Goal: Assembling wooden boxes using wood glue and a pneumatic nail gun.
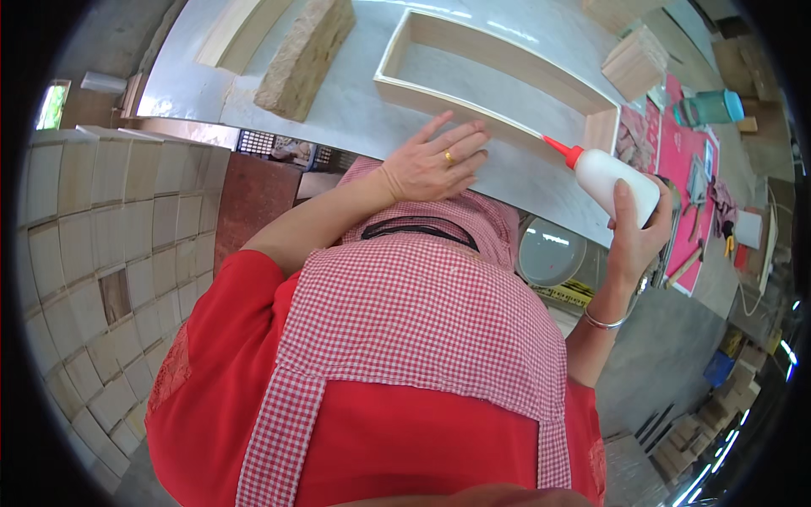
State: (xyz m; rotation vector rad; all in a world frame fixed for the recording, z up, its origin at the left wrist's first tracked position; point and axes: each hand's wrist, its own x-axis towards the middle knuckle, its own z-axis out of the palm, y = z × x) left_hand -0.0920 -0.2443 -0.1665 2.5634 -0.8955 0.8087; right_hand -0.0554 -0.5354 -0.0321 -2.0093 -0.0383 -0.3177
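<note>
Red-and-white checked apron (422,313) closest to us, its wearer is up against the pale table (351,114), where a shallow wooden frame (507,61) lies flat, its long side running along the near edge — presumably to keep that rim within easy reach. The right hand (639,221) wraps a white squeeze bottle (606,182), tipped so its red nozzle (559,149) points down at the rim near the right-hand corner (whether it touches, I can't quite tell). The left hand (435,165) grips nothing — fingers loosely spread beside the near wall, perhaps ready to steady it. A rough block (304,63) sits off left, leaving elbow room.
</note>
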